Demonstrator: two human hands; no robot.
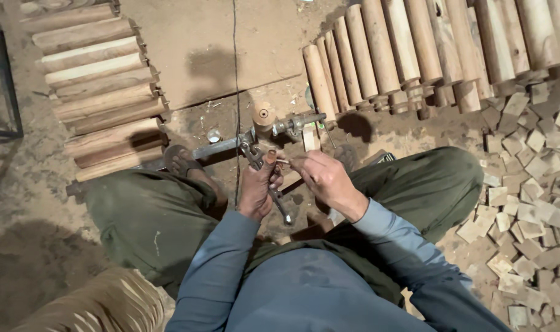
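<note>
Between my knees, at about twelve o'clock from my chest, my left hand (pixel 257 187) is closed around the handle of a metal wrench (pixel 269 184), thumb up along it, with the wrench's head set against the metal rod (pixel 215 147) of a low fixture on the dirt floor (pixel 22 184). Just to its three o'clock my right hand (pixel 326 179) is pinched narrow, fingertips (pixel 294 163) gripping something small and thin beside the wrench head; what it is I cannot tell. Directly beyond both hands, at twelve o'clock, a short turned wooden piece (pixel 264 115) stands on end at the fixture, with a metal spindle (pixel 299 122) touching it from three o'clock. My bare foot (pixel 180 161) rests at ten o'clock of my left hand, next to the rod. Farther out at ten o'clock lies a stack of rough wooden billets (pixel 101 92), and from one to two o'clock a long row of rounded wooden cylinders (pixel 427 49) lies side by side. Small square wood offcuts (pixel 532 203) are scattered at three o'clock, just past my right knee. A pale board (pixel 200 49) lies flat at twelve o'clock, well beyond the fixture
</note>
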